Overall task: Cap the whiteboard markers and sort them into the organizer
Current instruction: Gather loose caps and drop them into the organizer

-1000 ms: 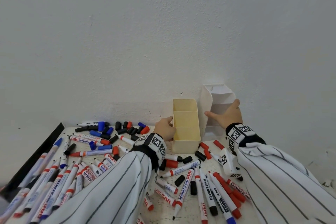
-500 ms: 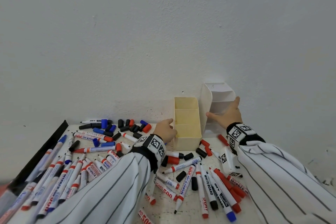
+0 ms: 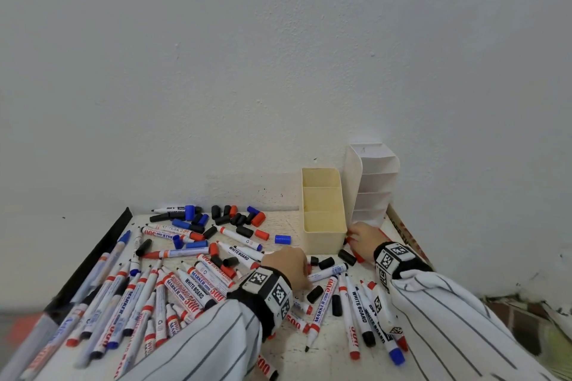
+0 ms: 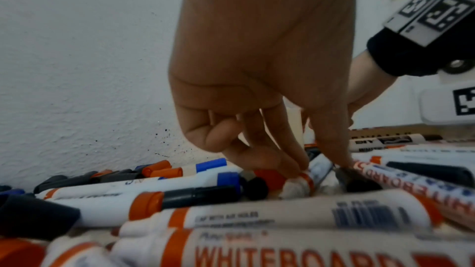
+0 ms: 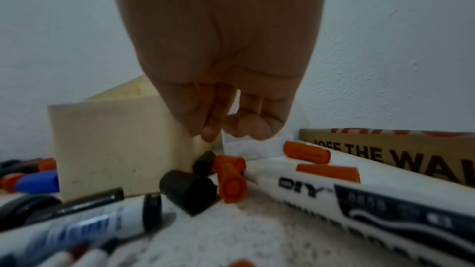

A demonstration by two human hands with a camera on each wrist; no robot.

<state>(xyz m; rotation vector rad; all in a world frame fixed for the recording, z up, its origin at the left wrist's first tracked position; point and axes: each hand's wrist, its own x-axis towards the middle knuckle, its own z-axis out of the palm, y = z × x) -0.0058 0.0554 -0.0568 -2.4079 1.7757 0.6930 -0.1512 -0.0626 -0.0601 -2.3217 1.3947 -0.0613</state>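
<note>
Left wrist view: left hand (image 4: pixel 259 80), fingers (image 4: pixel 331 143) bent down onto a red-banded uncapped marker (image 4: pixel 300 180) in the pile; contact shown, a closed grasp not confirmed, so its state cannot be told. Right wrist view: right hand (image 5: pixel 218 68), fingers loosely curled and holding nothing, tips hovering just above loose red caps (image 5: pixel 230 178) and black caps (image 5: pixel 189 192) at the foot of the cream organizer (image 5: pixel 113 145). Head view, outward: cream organizer (image 3: pixel 323 238) with three compartments, all without markers, standing on the surface (image 3: pixel 291 219) by the wall; white tiered organizer (image 3: pixel 371 182) just beside it on the right. Markers (image 3: pixel 192 284) lie flat, well scattered across the surface, most long axes running roughly from the near edge towards the wall, tips pointing variously; the touched one lies roughly crosswise to the left hand. Handling, as judged: barrels light, stiff, smooth plastic, prone to rolling; best taken mid-barrel, clear of the bare inky tip. Caps small, rigid, light; pinch by the sides, open end towards the tip, matched by colour.
</note>
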